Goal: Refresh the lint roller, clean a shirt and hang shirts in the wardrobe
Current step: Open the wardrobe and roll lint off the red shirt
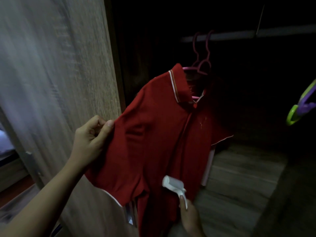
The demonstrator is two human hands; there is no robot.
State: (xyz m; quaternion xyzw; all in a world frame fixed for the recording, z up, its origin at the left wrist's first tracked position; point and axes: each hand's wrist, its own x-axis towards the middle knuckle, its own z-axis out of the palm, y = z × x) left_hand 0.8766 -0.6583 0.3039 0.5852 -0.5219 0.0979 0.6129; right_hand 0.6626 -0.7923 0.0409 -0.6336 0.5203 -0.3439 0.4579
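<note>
The shirt (159, 134) is hanging on a pink hanger (201, 65) from the rail (239, 34), and I am pinching its near sleeve taut in my left hand (90, 139). My right hand (189, 218) is gripping the roller (172, 183), pressing it against the lower front, drum lying across the shirt's length, so I judge up-and-down strokes will suit.

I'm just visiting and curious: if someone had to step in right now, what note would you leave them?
Left hand: fingers pinch the red shirt's sleeve edge, pulling it taut.
Right hand: grips the white lint roller, its head against the shirt's lower front.
Shirt hangs on a pink hanger on the wardrobe rail.
Left: finish rolling. Whether other shirts await hanging isn't visible.
</note>
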